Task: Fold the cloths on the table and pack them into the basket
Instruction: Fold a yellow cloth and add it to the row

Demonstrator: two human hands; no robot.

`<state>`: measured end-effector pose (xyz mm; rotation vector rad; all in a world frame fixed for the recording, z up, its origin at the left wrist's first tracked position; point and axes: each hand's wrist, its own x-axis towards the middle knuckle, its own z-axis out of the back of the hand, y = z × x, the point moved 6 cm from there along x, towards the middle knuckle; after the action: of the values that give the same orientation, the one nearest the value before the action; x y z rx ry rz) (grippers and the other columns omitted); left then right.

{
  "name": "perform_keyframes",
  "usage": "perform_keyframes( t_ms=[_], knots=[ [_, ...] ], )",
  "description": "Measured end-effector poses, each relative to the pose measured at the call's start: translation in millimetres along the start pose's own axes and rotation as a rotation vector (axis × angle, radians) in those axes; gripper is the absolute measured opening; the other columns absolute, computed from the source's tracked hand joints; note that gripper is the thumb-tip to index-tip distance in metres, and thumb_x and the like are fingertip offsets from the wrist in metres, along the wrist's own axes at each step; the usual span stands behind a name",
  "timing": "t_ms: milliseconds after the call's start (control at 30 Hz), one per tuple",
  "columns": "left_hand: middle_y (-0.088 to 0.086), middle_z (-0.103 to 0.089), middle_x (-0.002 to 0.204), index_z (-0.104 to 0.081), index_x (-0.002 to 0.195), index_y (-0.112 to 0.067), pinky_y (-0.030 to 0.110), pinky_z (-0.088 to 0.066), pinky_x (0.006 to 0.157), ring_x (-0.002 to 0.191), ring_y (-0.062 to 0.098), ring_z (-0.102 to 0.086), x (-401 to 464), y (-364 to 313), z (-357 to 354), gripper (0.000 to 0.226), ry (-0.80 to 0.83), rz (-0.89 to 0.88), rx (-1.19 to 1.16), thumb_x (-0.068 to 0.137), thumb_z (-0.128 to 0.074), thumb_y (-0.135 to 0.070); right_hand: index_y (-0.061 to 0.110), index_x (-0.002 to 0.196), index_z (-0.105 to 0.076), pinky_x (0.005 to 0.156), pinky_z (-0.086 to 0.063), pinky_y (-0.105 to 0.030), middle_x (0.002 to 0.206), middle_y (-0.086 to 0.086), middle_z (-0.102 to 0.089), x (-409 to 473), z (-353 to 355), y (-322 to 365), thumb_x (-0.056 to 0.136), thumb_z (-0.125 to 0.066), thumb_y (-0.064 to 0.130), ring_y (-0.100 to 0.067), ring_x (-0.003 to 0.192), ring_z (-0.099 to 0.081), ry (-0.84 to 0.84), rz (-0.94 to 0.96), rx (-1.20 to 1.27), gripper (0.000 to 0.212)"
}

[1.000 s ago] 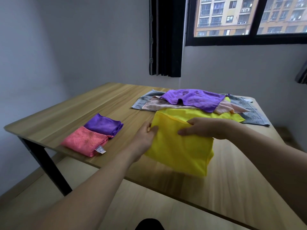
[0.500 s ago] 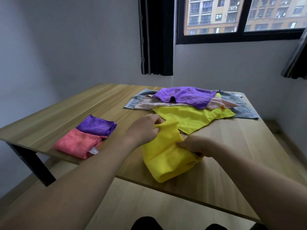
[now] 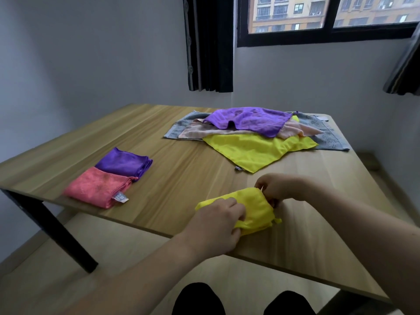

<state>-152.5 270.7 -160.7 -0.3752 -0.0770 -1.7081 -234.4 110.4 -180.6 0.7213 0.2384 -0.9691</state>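
A small folded yellow cloth (image 3: 255,206) lies near the front edge of the wooden table (image 3: 181,178). My left hand (image 3: 216,226) grips its near left side, and my right hand (image 3: 278,187) pinches its far right corner. Farther back lies a pile of unfolded cloths: a second yellow cloth (image 3: 254,151), a purple cloth (image 3: 250,120), a peach cloth (image 3: 204,133) and a grey cloth (image 3: 322,133) underneath. At the left sit a folded purple cloth (image 3: 123,162) and a folded pink cloth (image 3: 97,186) side by side. No basket is in view.
A dark curtain (image 3: 210,44) and a window (image 3: 329,14) are on the far wall. The table's black leg (image 3: 52,230) stands at the left. My dark-clad knees (image 3: 200,298) show below the front edge.
The yellow cloth has been folded smaller and pulled toward the front edge. Both hands moved nearer to me with it, the left from its far side to its near left.
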Motion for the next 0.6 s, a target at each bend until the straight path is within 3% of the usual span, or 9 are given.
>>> perform_keyframes(
  t_ms=[67,167,233,267,300,367,433,500,600],
  knots=[
    [-0.007,-0.053,0.101,-0.055,0.100,-0.023,0.031,-0.047,0.078,0.097,0.013,-0.050,-3.4,0.3,-2.1,0.019,0.047,0.033,-0.029,0.084,-0.053,-0.031,0.011,0.105,-0.062,0.064,-0.055,-0.030,0.095,-0.016,-0.068,-2.3,2.3,-2.9,0.091,-0.047,0.004,-0.021,0.069,-0.063,-0.009,-0.018,0.103,0.021],
    [-0.012,-0.057,0.092,-0.064,0.096,-0.024,0.020,-0.044,0.067,0.085,0.006,-0.055,-1.2,8.6,10.5,0.014,0.110,0.199,-0.264,0.085,-0.058,-0.029,0.006,0.113,-0.060,0.065,-0.053,-0.032,0.103,-0.013,-0.062,-5.3,2.8,2.4,0.096,-0.046,0.021,-0.026,0.077,-0.061,-0.022,0.000,0.254,0.026],
    [-0.011,-0.061,0.087,-0.066,0.092,-0.023,0.016,-0.045,0.062,0.077,0.003,-0.058,1.4,24.5,22.5,0.010,0.023,0.370,-0.446,0.087,-0.057,-0.022,0.011,0.116,-0.058,0.073,-0.055,-0.034,0.111,-0.009,-0.061,-5.4,-1.0,6.0,0.092,-0.055,0.042,-0.026,0.092,-0.063,0.025,0.029,0.166,0.039],
    [-0.008,-0.062,0.093,-0.065,0.097,-0.023,0.019,-0.048,0.068,0.085,0.006,-0.059,2.1,36.9,26.6,0.013,-0.041,0.456,-0.454,0.087,-0.056,-0.022,0.014,0.118,-0.057,0.081,-0.056,-0.035,0.114,-0.009,-0.061,-5.2,-4.0,6.7,0.088,-0.061,0.048,-0.027,0.100,-0.063,0.054,0.030,0.091,0.046],
    [-0.004,-0.060,0.105,-0.063,0.107,-0.023,0.026,-0.050,0.081,0.099,0.013,-0.058,1.9,49.2,27.1,0.022,-0.043,0.542,-0.397,0.086,-0.056,-0.025,0.014,0.121,-0.056,0.087,-0.055,-0.036,0.117,-0.009,-0.060,-5.3,-6.3,7.2,0.083,-0.066,0.048,-0.028,0.106,-0.062,0.074,0.025,0.032,0.052],
    [0.004,-0.047,0.130,-0.051,0.130,-0.022,0.041,-0.041,0.100,0.124,0.025,-0.042,-2.9,65.4,14.1,0.049,0.214,0.674,-0.162,0.084,-0.056,-0.038,0.013,0.127,-0.052,0.095,-0.052,-0.037,0.122,-0.008,-0.058,-6.0,-9.8,7.2,0.079,-0.073,0.043,-0.027,0.111,-0.060,0.108,0.002,-0.020,0.060],
    [0.008,-0.039,0.136,-0.042,0.138,-0.020,0.045,-0.038,0.102,0.128,0.030,-0.033,-9.3,70.0,0.4,0.063,0.426,0.704,-0.100,0.082,-0.059,-0.045,0.013,0.130,-0.049,0.098,-0.049,-0.035,0.127,-0.007,-0.056,-7.2,-11.3,7.9,0.080,-0.075,0.034,-0.027,0.115,-0.056,0.144,0.003,0.025,0.060],
    [0.009,-0.047,0.127,-0.047,0.132,-0.018,0.042,-0.045,0.095,0.119,0.028,-0.045,-11.0,70.9,-2.9,0.059,0.415,0.735,-0.302,0.080,-0.066,-0.039,0.015,0.126,-0.052,0.101,-0.047,-0.037,0.130,-0.007,-0.055,-8.3,-11.1,11.1,0.081,-0.075,0.025,-0.028,0.118,-0.054,0.176,0.049,0.167,0.051],
    [0.012,-0.058,0.106,-0.054,0.109,-0.013,0.039,-0.051,0.078,0.095,0.027,-0.058,-11.6,71.9,3.8,0.032,0.255,0.782,-0.743,0.081,-0.070,-0.016,0.018,0.119,-0.057,0.101,-0.047,-0.047,0.125,-0.007,-0.062,-9.7,-5.7,16.3,0.080,-0.075,0.019,-0.029,0.114,-0.059,0.173,0.109,0.484,0.043]
  ],
)
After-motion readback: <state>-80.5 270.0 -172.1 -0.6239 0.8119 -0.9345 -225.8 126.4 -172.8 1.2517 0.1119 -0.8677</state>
